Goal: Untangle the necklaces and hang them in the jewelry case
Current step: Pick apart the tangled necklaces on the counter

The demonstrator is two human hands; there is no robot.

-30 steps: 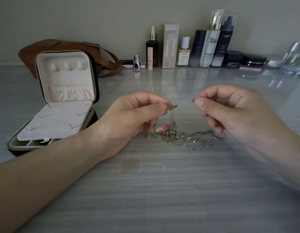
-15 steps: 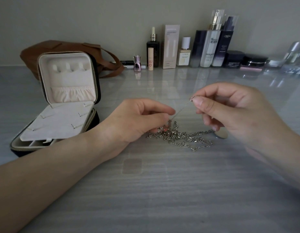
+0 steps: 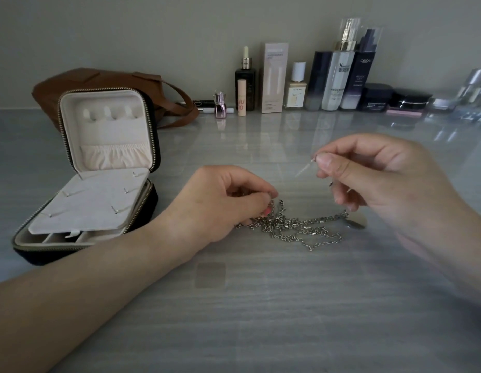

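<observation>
Above the left grip (image 3: 220, 203) pinching the tangled necklaces (image 3: 293, 227) on the worktop (image 3: 260, 305), pinches one fine chain (image 3: 304, 169) in the right grip (image 3: 382, 181) to tease it free.

Your left hand (image 3: 228, 200) is low, with the forearm angled in from your left. Its fingers are curled, thumb and forefinger pinching at the necklace tangle (image 3: 293, 227). Your right hand (image 3: 382, 179) is raised, thumb and forefinger pinching a thin chain (image 3: 304, 169), other fingers curled under.
</observation>
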